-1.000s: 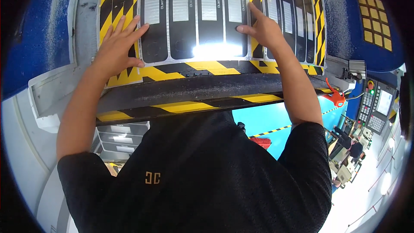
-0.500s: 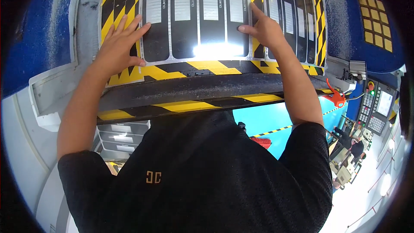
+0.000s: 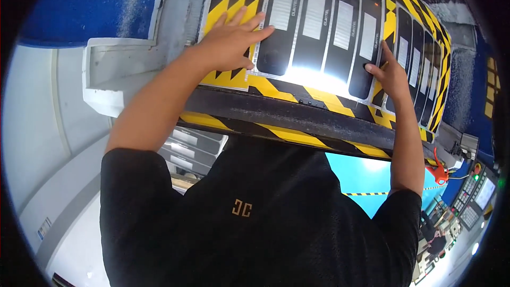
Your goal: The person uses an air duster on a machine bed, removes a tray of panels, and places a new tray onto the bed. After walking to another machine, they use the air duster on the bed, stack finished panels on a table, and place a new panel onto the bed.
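A sheet of several black rounded panels point(image 3: 276, 56), each with a pale rectangular block, lies on a machine bed edged with yellow-and-black striped tape point(image 3: 329, 101). At its left edge, my left hand point(image 3: 226, 45) rests with fingers spread, the fingertips and thumb touching the border of the first panel. My right hand point(image 3: 393, 77) sits at the sheet's right edge, thumb and forefinger apart. Beyond that hand lies a second sheet of similar black panels point(image 3: 404, 56). Neither hand is wrapped around anything.
A red-orange trigger-handled tool point(image 3: 439, 173) hangs at the bed's right end, near a control panel point(image 3: 473, 194) with a screen. More black panels point(image 3: 183, 149) are stacked below the bed at left. A person point(image 3: 436, 245) is in the far right background.
The whole view has tilted and shifted, so the bed now slopes down to the right. Both hands stay at about the same edges of the sheet.
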A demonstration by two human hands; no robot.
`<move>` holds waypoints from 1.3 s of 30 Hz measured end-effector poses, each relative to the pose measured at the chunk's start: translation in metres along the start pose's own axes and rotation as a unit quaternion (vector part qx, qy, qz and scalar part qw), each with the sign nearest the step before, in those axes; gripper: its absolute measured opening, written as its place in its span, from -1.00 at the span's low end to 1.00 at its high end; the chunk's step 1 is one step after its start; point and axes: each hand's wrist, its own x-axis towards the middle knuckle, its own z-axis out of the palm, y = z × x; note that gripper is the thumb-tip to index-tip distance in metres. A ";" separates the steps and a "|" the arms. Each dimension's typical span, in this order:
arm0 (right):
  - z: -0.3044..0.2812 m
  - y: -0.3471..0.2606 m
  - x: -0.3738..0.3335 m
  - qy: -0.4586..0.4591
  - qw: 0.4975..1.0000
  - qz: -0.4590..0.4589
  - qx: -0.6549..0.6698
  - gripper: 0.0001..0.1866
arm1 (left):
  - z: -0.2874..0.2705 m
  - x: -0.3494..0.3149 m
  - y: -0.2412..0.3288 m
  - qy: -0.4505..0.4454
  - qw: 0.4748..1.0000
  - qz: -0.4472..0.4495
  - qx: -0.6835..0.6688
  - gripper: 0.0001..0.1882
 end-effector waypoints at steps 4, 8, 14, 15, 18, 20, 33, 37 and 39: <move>-0.002 -0.008 -0.001 -0.006 1.000 0.008 -0.005 -0.04 | 0.005 0.001 -0.003 0.016 1.000 0.005 0.015 -0.01; -0.007 -0.021 -0.003 -0.033 0.998 0.047 -0.010 -0.03 | 0.004 -0.001 -0.005 0.019 1.000 0.008 0.015 -0.01; -0.004 -0.015 -0.002 -0.018 0.999 0.027 -0.025 -0.02 | -0.003 0.000 -0.001 -0.002 1.000 0.001 0.020 -0.01; -0.002 -0.011 -0.001 -0.018 0.999 0.026 -0.025 -0.02 | -0.003 -0.001 -0.001 -0.001 1.000 0.000 0.020 -0.01; 0.008 0.007 0.002 0.014 1.000 -0.020 -0.013 0.00 | -0.002 0.000 0.000 -0.003 1.000 0.002 0.026 0.00; 0.011 0.009 0.001 0.046 0.998 -0.036 -0.021 -0.01 | -0.001 0.001 -0.001 -0.003 1.000 0.007 0.025 0.00; 0.003 0.005 0.003 0.036 0.999 -0.024 -0.033 0.05 | -0.014 0.003 0.000 -0.022 1.000 0.010 0.019 0.02; 0.000 -0.001 0.001 0.025 0.998 -0.020 -0.053 0.05 | -0.013 -0.002 -0.004 -0.015 1.000 0.017 0.005 0.03; 0.000 -0.003 -0.001 0.031 0.998 -0.028 -0.051 0.03 | -0.014 -0.004 -0.005 -0.024 0.999 0.026 -0.003 0.03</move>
